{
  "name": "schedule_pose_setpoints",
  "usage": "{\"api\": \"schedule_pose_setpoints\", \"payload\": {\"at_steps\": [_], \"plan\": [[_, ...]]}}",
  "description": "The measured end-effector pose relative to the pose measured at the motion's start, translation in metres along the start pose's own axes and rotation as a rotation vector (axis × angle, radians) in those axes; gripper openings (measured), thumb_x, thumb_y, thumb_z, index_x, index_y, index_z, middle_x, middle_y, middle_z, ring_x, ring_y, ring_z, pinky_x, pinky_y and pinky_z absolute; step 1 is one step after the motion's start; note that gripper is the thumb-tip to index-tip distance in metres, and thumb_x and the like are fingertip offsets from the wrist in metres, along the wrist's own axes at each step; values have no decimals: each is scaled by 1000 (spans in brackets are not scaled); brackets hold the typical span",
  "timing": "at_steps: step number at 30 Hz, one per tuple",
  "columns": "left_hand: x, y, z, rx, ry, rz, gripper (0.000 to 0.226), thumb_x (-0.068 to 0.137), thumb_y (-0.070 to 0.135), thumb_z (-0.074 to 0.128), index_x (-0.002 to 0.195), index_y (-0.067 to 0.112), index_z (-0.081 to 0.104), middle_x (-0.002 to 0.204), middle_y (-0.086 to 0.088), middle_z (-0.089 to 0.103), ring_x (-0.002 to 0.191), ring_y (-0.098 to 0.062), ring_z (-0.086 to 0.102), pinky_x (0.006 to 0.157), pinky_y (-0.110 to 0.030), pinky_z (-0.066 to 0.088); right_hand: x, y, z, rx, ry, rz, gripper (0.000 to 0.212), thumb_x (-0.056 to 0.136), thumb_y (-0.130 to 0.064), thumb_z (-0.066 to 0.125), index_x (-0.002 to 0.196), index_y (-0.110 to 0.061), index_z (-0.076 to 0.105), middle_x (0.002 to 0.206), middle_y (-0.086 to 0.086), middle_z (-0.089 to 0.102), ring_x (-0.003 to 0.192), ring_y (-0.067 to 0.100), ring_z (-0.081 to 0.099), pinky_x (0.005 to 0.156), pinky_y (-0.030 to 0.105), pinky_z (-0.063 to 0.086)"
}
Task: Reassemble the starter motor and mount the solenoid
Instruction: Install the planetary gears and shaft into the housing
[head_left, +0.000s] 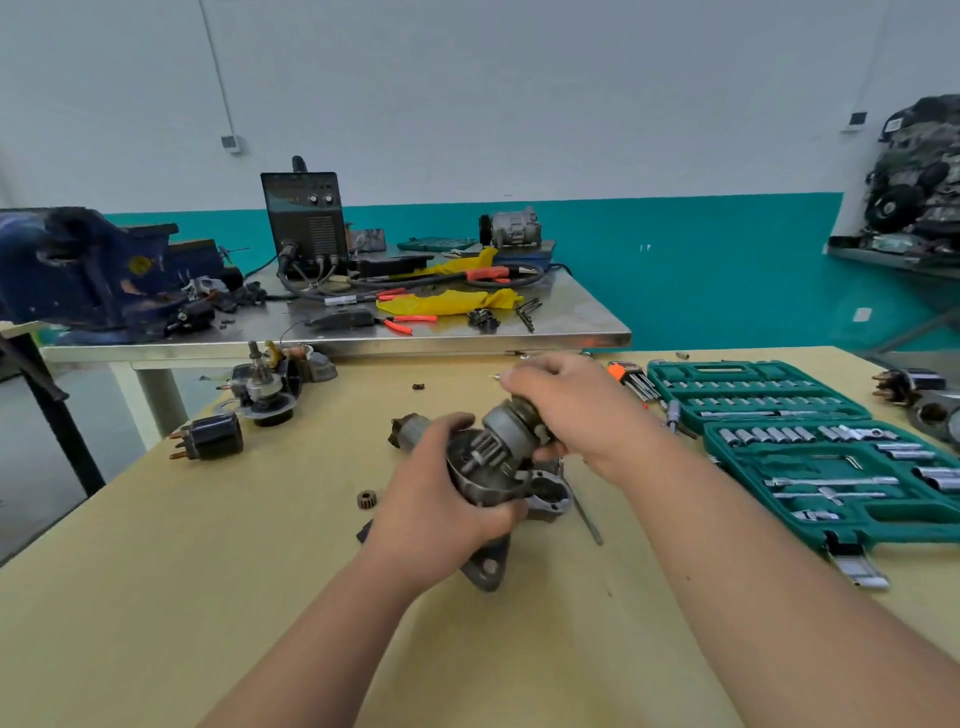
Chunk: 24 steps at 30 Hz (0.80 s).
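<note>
My left hand (441, 493) grips the grey starter nose housing (485, 480) above the wooden table (208, 597); its mounting flange (488, 569) points down toward me. My right hand (566, 410) grips the pinion drive assembly (506, 434), whose toothed gear sits inside the housing mouth. An armature piece (408, 428) lies just behind my left hand. A black solenoid (213, 439) with copper terminals lies at the left. A small brown gear (367, 499) rests on the table left of my left wrist.
An open green socket set (810, 447) fills the right side, with hex keys (631, 379) beside it. More starter parts (267, 384) sit at the far left and another part (924, 400) at the far right. A thin rod (587, 512) lies under my right forearm. A steel bench (467, 332) stands behind.
</note>
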<state>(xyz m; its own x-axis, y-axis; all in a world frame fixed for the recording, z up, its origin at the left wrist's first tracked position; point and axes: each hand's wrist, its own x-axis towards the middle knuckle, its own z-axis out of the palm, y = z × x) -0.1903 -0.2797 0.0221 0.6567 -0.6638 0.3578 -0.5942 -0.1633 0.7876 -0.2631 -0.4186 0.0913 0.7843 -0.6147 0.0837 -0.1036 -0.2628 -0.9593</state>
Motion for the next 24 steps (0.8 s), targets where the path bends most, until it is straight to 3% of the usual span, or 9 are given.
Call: {"api": "schedule_pose_setpoints", "payload": {"at_steps": [3, 6, 8, 11, 13, 16, 19, 21, 24], "plan": [[-3, 7, 10, -126, -1, -15, 68, 53, 43, 79, 111, 46, 45, 95, 29, 65, 83, 8, 64, 67, -13, 51, -1, -22, 12, -356, -47, -124, 20, 78, -41, 65, 86, -22, 62, 75, -5, 62, 63, 13, 60, 45, 29, 51], [-3, 11, 10, -233, 11, -87, 62, 53, 50, 77, 108, 41, 50, 94, 24, 67, 84, 3, 66, 76, -29, 57, -5, -32, 26, -562, -27, -223, 22, 81, -38, 63, 93, -20, 62, 85, -2, 64, 67, 10, 58, 59, 30, 51], [-2, 14, 8, -257, 54, -96, 54, 54, 54, 69, 103, 39, 52, 89, 20, 68, 81, 6, 65, 72, -28, 57, -11, -37, 35, -736, -16, -262, 31, 84, -38, 60, 104, -14, 62, 96, 5, 64, 75, 15, 60, 66, 32, 52], [4, 19, 4, -191, 115, -71, 48, 54, 53, 50, 94, 26, 56, 74, 12, 64, 66, 11, 59, 51, -17, 43, -19, -38, 50, -906, -20, -291, 43, 90, -43, 54, 120, -12, 54, 119, 11, 53, 81, 23, 57, 65, 33, 46], [5, 18, 5, -207, 129, -40, 38, 59, 46, 48, 88, 24, 57, 66, 11, 63, 62, 10, 58, 45, -10, 37, -24, -41, 52, -890, -20, -315, 48, 91, -48, 50, 119, -10, 54, 115, 14, 56, 86, 27, 58, 68, 34, 47], [1, 11, 6, -340, 160, -53, 26, 69, 41, 67, 91, 30, 60, 76, 19, 70, 72, 7, 65, 53, -8, 44, -30, -46, 37, -686, -84, -321, 50, 93, -51, 44, 106, -6, 62, 98, 18, 66, 85, 28, 65, 67, 34, 49], [-1, 5, 6, -461, 153, -24, 24, 75, 33, 77, 98, 29, 68, 91, 14, 74, 88, -3, 69, 72, -18, 54, -29, -41, 14, -404, -123, -263, 33, 98, -40, 39, 107, -18, 62, 99, 4, 68, 80, 21, 67, 65, 38, 54], [-2, 3, 5, -503, 169, -33, 29, 71, 38, 75, 98, 28, 71, 93, 11, 75, 90, -6, 70, 73, -19, 54, -25, -31, -2, -168, -110, -205, 22, 100, -27, 39, 105, -26, 60, 98, -6, 68, 79, 14, 69, 57, 33, 56], [-1, -1, 4, -533, 185, -84, 41, 63, 48, 73, 98, 27, 73, 93, 10, 75, 89, -7, 70, 76, -25, 55, -23, -8, -23, -208, -9, -314, 25, 96, -18, 45, 94, -39, 59, 88, -17, 68, 74, -2, 65, 51, 20, 51]]}}
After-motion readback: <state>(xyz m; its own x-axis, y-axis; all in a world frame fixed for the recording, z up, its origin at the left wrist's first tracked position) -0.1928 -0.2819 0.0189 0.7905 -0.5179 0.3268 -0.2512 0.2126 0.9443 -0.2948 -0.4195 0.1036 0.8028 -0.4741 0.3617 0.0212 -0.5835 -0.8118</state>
